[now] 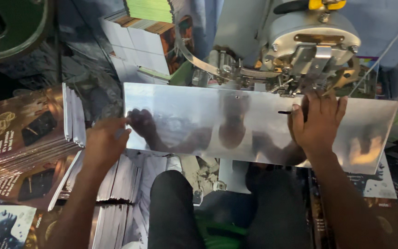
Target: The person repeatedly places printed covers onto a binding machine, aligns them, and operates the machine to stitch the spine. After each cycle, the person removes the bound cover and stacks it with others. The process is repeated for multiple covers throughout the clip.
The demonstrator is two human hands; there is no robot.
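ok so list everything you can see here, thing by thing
metal plate: one, shiny silver, flat across the middle, a small dark slot near its right part
machine head: one, grey metal with brass and yellow parts, above the plate's far edge
booklet stack: one fanned pile, brown covers with gold print, left of the plate
booklet bundles: several, white edges, behind the plate at top centre
green drum: one, dark green, top left corner
printed sheets: several, dark and blue, lower right
legs: two, dark trousers, under the plate
left hand: one, at the plate's left edge
right hand: one, pressed flat on the plate near the slot
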